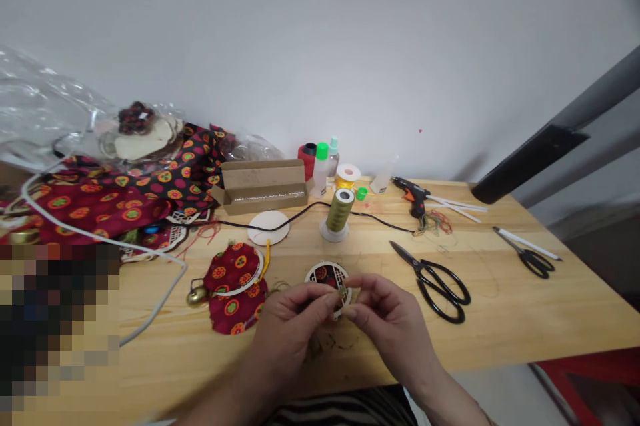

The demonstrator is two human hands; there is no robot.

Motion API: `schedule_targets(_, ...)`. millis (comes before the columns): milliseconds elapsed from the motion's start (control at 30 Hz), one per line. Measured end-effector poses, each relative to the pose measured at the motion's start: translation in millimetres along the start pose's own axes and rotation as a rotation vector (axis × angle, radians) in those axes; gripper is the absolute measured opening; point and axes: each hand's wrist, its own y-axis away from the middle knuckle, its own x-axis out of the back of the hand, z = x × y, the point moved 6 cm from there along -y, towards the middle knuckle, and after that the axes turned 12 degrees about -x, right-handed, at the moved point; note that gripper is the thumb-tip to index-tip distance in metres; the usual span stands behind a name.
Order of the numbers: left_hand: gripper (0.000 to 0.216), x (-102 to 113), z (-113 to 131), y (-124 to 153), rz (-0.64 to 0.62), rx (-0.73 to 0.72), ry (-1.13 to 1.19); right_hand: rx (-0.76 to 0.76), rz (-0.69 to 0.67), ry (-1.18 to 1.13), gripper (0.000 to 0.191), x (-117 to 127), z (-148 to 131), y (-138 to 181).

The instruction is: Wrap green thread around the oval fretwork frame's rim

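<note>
Near the table's front edge my left hand (pixel 295 323) is closed, thumb and forefinger pinched together at a small olive-gold piece (pixel 343 294). My right hand (pixel 393 316) meets it from the other side, its thumb and fingertips closed about the same piece. Its kind is too small to make out. Just behind the fingertips lies a round ornament (pixel 324 274) with a pale openwork frame and dark patterned fabric, partly hidden by my hands. Beyond that, a spool of olive thread (pixel 340 213) stands upright on a pale base.
Left of my hands lie red patterned fabric discs (pixel 234 266) with a brass bell (pixel 197 296). Large black scissors (pixel 435 283) rest at right, smaller scissors (pixel 533 259) farther off. Behind stand a cardboard box (pixel 265 189), bottles (pixel 321 169) and a glue gun (pixel 413 194). A white cable (pixel 165 293) crosses the left.
</note>
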Motion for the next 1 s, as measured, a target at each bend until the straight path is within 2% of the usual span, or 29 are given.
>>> schedule_targets(300, 0.007, 6.7, -1.0, 0.4, 0.064, -0.019, -0.013, 0.098, -0.003, 0.203, 0.019, -4.3, 2.5, 10.2)
schedule_targets(467, 0.007, 7.5, 1.2, -1.2, 0.056, -0.037, -0.092, 0.208, 0.020, 0.370, 0.019, -6.2, 3.5, 13.2)
schedule_targets(567, 0.004, 7.5, 4.5, -1.6, 0.052, -0.060, -0.176, 0.341, 0.010, 0.530, 0.018, -7.5, -3.5, 16.8)
schedule_targets(667, 0.010, 2.6, 8.2, -2.2, -0.052, -0.111, -0.330, 0.583, -0.027, 0.808, 0.017, -10.9, -19.9, 26.8)
schedule_targets(767, 0.016, -8.8, 10.7, -0.7, -0.264, -0.182, -0.450, 0.722, -0.126, 1.013, 0.020, -12.0, -34.2, 34.1)
schedule_targets(833, 0.018, -15.6, 11.2, 2.2, -0.390, -0.197, -0.435, 0.703, -0.204, 1.017, 0.022, -9.6, -41.4, 32.3)
schedule_targets(900, 0.018, -19.1, 10.8, 5.2, -0.457, -0.168, -0.356, 0.637, -0.265, 0.921, 0.020, -6.4, -46.1, 26.0)
schedule_targets(1000, 0.015, -17.9, 7.3, 7.1, -0.439, -0.075, -0.178, 0.520, -0.280, 0.653, 0.014, -1.4, -46.0, 11.7)
